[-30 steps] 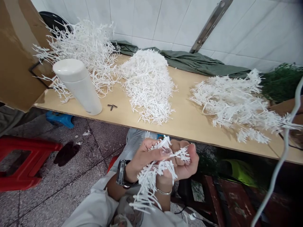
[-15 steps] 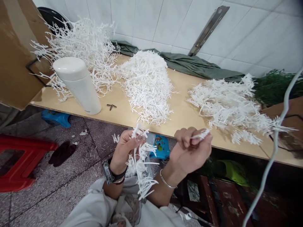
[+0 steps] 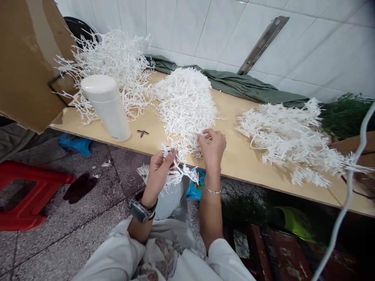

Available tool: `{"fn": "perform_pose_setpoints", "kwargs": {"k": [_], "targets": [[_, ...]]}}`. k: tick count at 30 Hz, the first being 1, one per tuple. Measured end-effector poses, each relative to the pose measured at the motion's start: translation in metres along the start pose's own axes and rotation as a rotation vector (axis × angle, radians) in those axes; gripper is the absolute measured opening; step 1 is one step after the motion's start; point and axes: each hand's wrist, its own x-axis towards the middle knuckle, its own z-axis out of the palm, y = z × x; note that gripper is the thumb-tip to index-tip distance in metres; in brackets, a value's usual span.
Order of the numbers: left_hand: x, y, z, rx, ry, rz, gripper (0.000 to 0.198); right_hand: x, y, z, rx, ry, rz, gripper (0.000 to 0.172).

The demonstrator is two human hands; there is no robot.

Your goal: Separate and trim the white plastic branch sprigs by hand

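Observation:
My left hand (image 3: 158, 169) is closed around a branching white plastic sprig (image 3: 186, 171), held just off the table's front edge. My right hand (image 3: 213, 146) reaches to the near right side of the middle heap of small white sprigs (image 3: 187, 99). Its fingertips are pinched together at the heap, partly hidden by the hand itself, and seem to grip one of the small sprigs. To the right lies a pile of fuller white branches (image 3: 281, 132). A tangle of long, barer white stems (image 3: 117, 58) stands at the back left.
A white bottle (image 3: 108, 109) and a few dark seed-like bits (image 3: 142, 133) are on the table (image 3: 231, 156). A cardboard box (image 3: 32, 62) stands left, green cloth (image 3: 249, 88) lies along the wall, and a pale cable (image 3: 348, 203) hangs at right. A red stool (image 3: 32, 210) is on the floor.
My right hand has moved forward and left from above the front edge to the middle heap. My left hand still grips the sprig, now turned more sideways. The view has shifted slightly.

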Motion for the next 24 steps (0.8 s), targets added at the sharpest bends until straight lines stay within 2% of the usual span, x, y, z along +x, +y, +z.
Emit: {"fn": "perform_pose_setpoints", "kwargs": {"k": [7, 11, 14, 18, 21, 24], "targets": [[0.01, -0.005, -0.004, 0.037, 0.047, 0.023, 0.042, -0.001, 0.006, 0.002, 0.018, -0.023, -0.023, 0.034], [0.009, -0.004, -0.004, 0.08, 0.021, 0.06, 0.044, -0.013, 0.011, -0.009, 0.157, -0.036, -0.051, 0.047], [0.006, 0.0, -0.002, 0.126, -0.022, 0.073, 0.045, -0.029, 0.004, -0.023, 0.337, -0.022, -0.074, 0.041], [0.002, 0.001, 0.001, 0.171, -0.015, 0.099, 0.044, -0.054, -0.019, -0.035, 0.574, -0.085, -0.059, 0.026], [0.001, -0.001, 0.003, 0.189, -0.004, 0.112, 0.041, -0.067, -0.032, -0.036, 0.683, -0.108, -0.067, 0.03], [0.001, -0.002, 0.004, 0.209, -0.017, 0.13, 0.042, -0.075, -0.033, -0.035, 0.754, -0.143, -0.095, 0.039]]}}
